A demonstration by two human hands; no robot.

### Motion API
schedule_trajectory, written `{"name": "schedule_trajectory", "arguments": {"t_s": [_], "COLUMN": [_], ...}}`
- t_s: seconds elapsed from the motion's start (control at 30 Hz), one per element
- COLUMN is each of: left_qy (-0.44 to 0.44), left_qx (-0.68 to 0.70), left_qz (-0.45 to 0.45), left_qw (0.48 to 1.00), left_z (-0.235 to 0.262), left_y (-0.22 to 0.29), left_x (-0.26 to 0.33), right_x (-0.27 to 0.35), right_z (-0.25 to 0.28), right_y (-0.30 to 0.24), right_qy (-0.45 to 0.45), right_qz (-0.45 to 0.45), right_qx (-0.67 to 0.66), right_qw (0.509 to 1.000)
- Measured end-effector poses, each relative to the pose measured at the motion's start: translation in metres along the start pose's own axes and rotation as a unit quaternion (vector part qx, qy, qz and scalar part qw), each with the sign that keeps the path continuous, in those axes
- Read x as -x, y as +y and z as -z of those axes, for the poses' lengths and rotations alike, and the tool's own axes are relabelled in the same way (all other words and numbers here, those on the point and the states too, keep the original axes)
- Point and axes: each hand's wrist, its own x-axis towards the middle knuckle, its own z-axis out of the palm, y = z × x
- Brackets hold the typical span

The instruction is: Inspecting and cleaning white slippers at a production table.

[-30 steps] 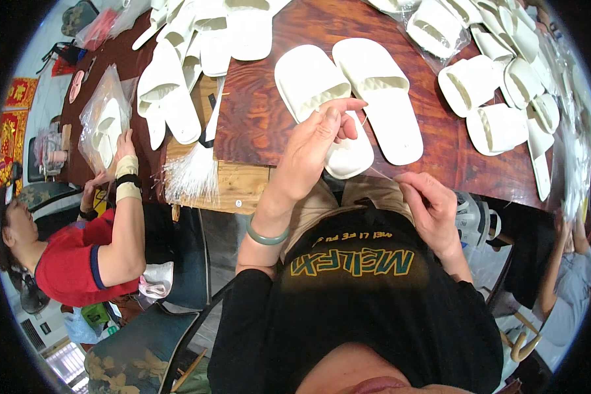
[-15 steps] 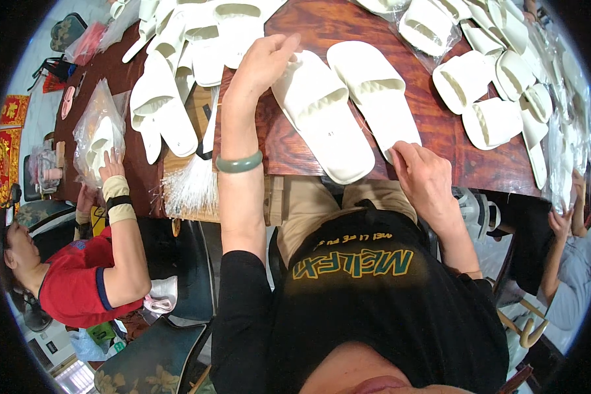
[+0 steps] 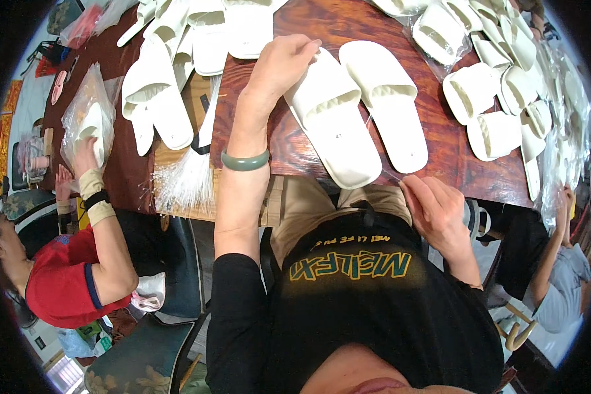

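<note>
A pair of white slide slippers lies side by side at the table's front edge: the left slipper (image 3: 338, 131) with its heel jutting over the edge, the right slipper (image 3: 397, 125) against it. At the toe of the left slipper, my left hand (image 3: 284, 65) has its fingers closed against the upper; a green bangle (image 3: 245, 161) circles that wrist. Beyond the right slipper's heel, my right hand (image 3: 437, 207) is pinched on a thin pale strand (image 3: 393, 176) that runs toward the slippers. Another bit of strand shows between the two uppers.
White slippers (image 3: 161, 98) are heaped at the left, beside a hanging bundle of white plastic strands (image 3: 185, 184). More slippers (image 3: 496, 128) and clear bags lie at the right. A co-worker in a red shirt (image 3: 65, 282) handles a bagged slipper (image 3: 93, 128); another person sits at the right.
My right hand has let go of the right slipper's heel and drawn back toward me, past the table edge. My left hand stays at the left slipper's toe. The view has shifted slightly.
</note>
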Motion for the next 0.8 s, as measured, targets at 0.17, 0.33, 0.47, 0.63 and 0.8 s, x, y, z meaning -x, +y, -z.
{"name": "schedule_trajectory", "arguments": {"t_s": [0.17, 0.33, 0.47, 0.63, 0.8], "left_qy": [0.014, 0.018, 0.027, 0.087, 0.14], "left_qx": [-0.007, 0.018, 0.013, 0.016, -0.212], "left_qz": [-0.001, 0.002, 0.014, 0.014, 0.122], "left_qw": [1.0, 1.0, 0.999, 0.996, 0.96], "left_z": [0.0, 0.0, -0.001, 0.002, 0.017], "left_y": [-0.001, -0.005, -0.006, -0.001, 0.006], "left_x": [0.0, -0.001, 0.0, 0.001, 0.005], "right_x": [0.006, 0.003, -0.007, -0.039, -0.078], "right_z": [0.012, 0.006, -0.006, -0.035, -0.066], "right_y": [-0.005, 0.001, 0.014, 0.03, 0.039], "right_qy": [0.042, 0.023, 0.019, 0.021, 0.081], "right_qz": [0.011, 0.008, 0.022, 0.05, 0.093], "right_qx": [-0.01, 0.007, -0.005, 0.043, 0.07], "right_qw": [0.999, 1.0, 1.0, 0.998, 0.99]}}
